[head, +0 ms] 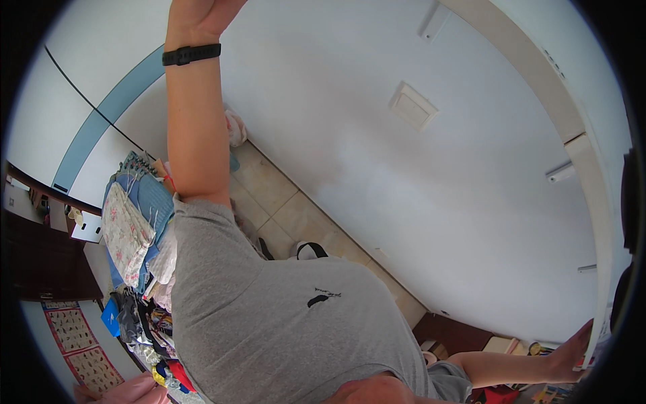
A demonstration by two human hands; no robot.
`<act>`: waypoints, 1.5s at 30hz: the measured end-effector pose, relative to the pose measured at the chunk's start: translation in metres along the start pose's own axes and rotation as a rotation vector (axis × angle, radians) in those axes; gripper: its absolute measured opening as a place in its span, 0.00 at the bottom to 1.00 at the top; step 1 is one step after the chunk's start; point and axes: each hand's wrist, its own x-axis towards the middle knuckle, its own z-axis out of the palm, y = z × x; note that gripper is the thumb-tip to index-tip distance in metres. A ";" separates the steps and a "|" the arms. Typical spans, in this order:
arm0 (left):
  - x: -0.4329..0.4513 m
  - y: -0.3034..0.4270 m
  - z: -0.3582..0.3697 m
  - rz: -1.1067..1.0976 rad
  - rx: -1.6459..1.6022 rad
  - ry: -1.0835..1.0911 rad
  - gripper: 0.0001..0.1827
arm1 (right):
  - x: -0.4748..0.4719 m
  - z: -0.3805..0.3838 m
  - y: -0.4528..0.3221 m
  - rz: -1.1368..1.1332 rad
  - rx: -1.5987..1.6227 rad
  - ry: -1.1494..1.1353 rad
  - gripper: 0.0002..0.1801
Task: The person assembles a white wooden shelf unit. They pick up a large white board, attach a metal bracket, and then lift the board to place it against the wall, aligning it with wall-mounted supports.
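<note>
My left arm, with a black wristband, is raised along the left. Only the base of my left hand [202, 15] shows at the top edge; its fingers are out of view. Far to the right, my right hand [569, 353] is around the lower end of a long, pale board [575, 134], which looks bent by the lens. Part of that hand is hidden behind the board. White brackets [560, 172] sit on the pale wall beside it, and a white square cover plate [415, 107] is fixed nearer the middle.
Folded clothes [126, 232] are piled at the left, above a heap of mixed garments [151, 323]. A shoe [309, 250] stands on the tiled floor [267, 187]. A plastic bag [235, 129] lies by the wall; books and small items [550, 394] are at the lower right.
</note>
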 end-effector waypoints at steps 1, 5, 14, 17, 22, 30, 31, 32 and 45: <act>0.000 0.000 -0.001 0.000 -0.009 0.008 0.19 | 0.000 0.001 0.000 -0.001 -0.011 0.004 0.49; 0.000 -0.001 0.002 -0.007 -0.015 0.030 0.19 | 0.001 0.001 0.001 -0.009 0.004 -0.012 0.48; -0.002 0.000 0.005 -0.018 -0.018 0.104 0.21 | 0.008 -0.015 0.005 0.005 -0.009 -0.003 0.48; -0.002 -0.001 0.006 -0.013 -0.008 0.129 0.21 | 0.007 -0.012 0.005 -0.011 -0.021 -0.003 0.47; -0.002 -0.002 0.000 -0.011 -0.003 0.079 0.21 | 0.003 -0.005 0.005 -0.011 -0.045 0.036 0.47; -0.002 -0.001 0.002 -0.003 0.010 0.040 0.21 | 0.008 -0.016 0.006 -0.022 -0.042 -0.006 0.47; -0.002 -0.001 0.002 -0.004 0.007 0.040 0.21 | 0.008 -0.015 0.006 -0.023 -0.043 -0.002 0.47; -0.002 -0.002 0.002 -0.004 0.005 0.040 0.21 | 0.010 -0.019 0.006 -0.019 -0.031 -0.007 0.47; -0.001 -0.001 0.000 -0.001 0.040 0.064 0.21 | 0.011 -0.025 0.008 -0.014 -0.019 -0.009 0.46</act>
